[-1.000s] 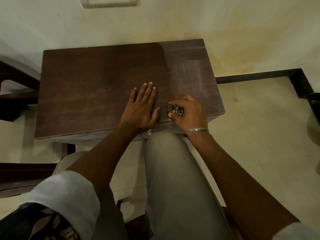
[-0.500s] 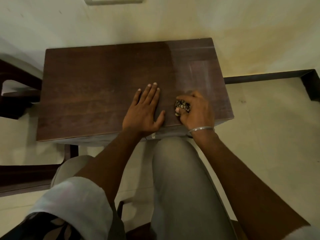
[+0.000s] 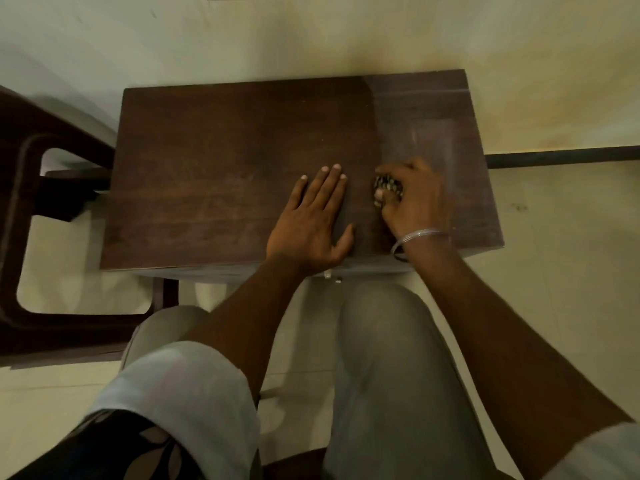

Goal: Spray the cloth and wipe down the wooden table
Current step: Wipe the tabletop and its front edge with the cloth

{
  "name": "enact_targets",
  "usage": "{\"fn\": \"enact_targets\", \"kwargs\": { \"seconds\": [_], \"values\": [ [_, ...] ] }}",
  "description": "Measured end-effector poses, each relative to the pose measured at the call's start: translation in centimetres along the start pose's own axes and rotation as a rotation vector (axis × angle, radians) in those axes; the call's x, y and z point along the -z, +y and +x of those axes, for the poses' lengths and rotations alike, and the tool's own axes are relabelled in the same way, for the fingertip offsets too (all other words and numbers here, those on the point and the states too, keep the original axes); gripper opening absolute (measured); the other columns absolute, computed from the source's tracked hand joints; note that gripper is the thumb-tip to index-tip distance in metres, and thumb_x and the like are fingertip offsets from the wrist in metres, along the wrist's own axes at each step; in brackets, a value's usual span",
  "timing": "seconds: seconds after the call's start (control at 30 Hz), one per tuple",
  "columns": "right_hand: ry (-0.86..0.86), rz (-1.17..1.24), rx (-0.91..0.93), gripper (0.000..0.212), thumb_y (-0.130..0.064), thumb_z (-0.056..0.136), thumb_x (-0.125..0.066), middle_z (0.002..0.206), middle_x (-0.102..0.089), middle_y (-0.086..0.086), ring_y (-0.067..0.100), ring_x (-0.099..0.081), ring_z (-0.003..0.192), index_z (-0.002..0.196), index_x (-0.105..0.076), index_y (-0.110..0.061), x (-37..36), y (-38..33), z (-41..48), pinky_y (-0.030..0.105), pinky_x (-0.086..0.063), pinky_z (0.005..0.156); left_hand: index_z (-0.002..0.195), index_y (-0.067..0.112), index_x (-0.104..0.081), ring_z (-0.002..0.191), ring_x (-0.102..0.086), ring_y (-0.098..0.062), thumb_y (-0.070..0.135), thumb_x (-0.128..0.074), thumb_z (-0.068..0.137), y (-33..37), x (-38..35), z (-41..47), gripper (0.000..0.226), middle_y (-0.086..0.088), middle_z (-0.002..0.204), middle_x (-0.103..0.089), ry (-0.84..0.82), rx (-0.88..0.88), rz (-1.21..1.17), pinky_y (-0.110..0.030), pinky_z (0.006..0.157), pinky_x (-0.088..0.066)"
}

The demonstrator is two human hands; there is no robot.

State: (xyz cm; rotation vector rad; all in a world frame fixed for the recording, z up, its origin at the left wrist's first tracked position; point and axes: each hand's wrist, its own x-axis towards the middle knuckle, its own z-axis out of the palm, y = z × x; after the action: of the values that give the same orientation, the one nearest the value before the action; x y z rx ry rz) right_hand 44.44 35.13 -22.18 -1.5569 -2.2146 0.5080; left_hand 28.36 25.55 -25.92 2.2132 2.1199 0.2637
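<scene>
**Cloth in the right hand, most of the table lying left**

Speckled dark cloth [image 3: 388, 188], wadded small, is sitting on the right part of the dark brown rectangular wooden table [image 3: 225, 150], and the right hand [image 3: 414, 199] is curling round it, pressing it onto the wood. Left hand [image 3: 311, 223] is lying flat just beside it, fingers straight, palm down. The table's long axis is running left to right, so the wider stretch is lying left of both hands. I'm judging the coming stroke is heading leftward, with the flat left hand sitting right in that path.
</scene>
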Motion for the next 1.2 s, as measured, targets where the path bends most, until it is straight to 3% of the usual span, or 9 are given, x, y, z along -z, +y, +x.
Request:
{"fn": "enact_targets", "kwargs": {
  "seconds": [0.23,0.37,0.53,0.7,0.9,1.2],
  "values": [
    [-0.028,-0.001,-0.016,0.034,-0.016,0.08,-0.07,0.119,-0.059,0.006,0.028,-0.06,0.102,0.112,-0.069,-0.026,0.3,-0.9,2.9,0.031,-0.051,0.085,0.161,0.007,-0.02,0.157,-0.008,-0.02,0.055,-0.036,0.097,-0.2,0.1,0.1,0.081,-0.01,0.169,-0.014,-0.02,0.01,-0.023,-0.045,0.128,-0.008],
    [-0.031,-0.019,-0.013,0.038,-0.013,0.079,-0.069,0.119,-0.056,0.001,0.027,-0.058,0.102,0.113,-0.068,-0.029,0.1,-0.4,1.1,0.037,-0.053,0.085,0.161,0.007,-0.019,0.157,-0.007,-0.02,0.055,-0.035,0.096,-0.2,0.4,0.0,0.082,-0.01,0.17,-0.013,-0.042,0.019,-0.032,-0.045,0.128,-0.008],
    [-0.009,-0.001,-0.054,0.035,-0.018,0.081,-0.068,0.119,-0.057,0.004,0.027,-0.058,0.104,0.114,-0.068,-0.029,-0.7,-1.4,5.9,0.038,-0.053,0.087,0.161,0.008,-0.018,0.158,-0.005,-0.019,0.056,-0.035,0.097,0.0,0.7,0.0,0.082,-0.009,0.17,-0.012,-0.064,0.028,-0.043,-0.044,0.128,-0.006],
    [-0.053,0.001,-0.027,0.036,-0.014,0.082,-0.067,0.12,-0.056,0.005,0.025,-0.058,0.104,0.116,-0.067,-0.026,0.1,-1.2,6.3,0.025,-0.046,0.082,0.161,0.01,-0.021,0.157,-0.006,-0.017,0.056,-0.04,0.095,-0.1,0.9,0.2,0.082,-0.006,0.17,-0.013,-0.056,0.041,-0.112,-0.041,0.128,-0.005],
    [-0.01,-0.038,-0.053,0.039,-0.017,0.081,-0.068,0.124,-0.054,0.001,0.026,-0.054,0.109,0.118,-0.064,-0.031,-0.8,-0.8,5.5,0.038,-0.052,0.088,0.162,0.011,-0.018,0.158,-0.003,-0.016,0.057,-0.039,0.095,-0.1,0.9,0.3,0.083,-0.005,0.17,-0.01,-0.092,0.051,-0.1,-0.041,0.128,-0.004],
    [-0.008,-0.007,-0.044,0.036,-0.021,0.084,-0.068,0.124,-0.054,0.002,0.024,-0.057,0.106,0.119,-0.065,-0.031,-1.6,-0.3,9.4,0.025,-0.048,0.083,0.161,0.011,-0.019,0.157,-0.003,-0.016,0.057,-0.039,0.095,-0.1,0.2,1.1,0.083,-0.006,0.17,-0.011,-0.081,0.053,-0.106,-0.04,0.128,-0.003]
  ]
}}
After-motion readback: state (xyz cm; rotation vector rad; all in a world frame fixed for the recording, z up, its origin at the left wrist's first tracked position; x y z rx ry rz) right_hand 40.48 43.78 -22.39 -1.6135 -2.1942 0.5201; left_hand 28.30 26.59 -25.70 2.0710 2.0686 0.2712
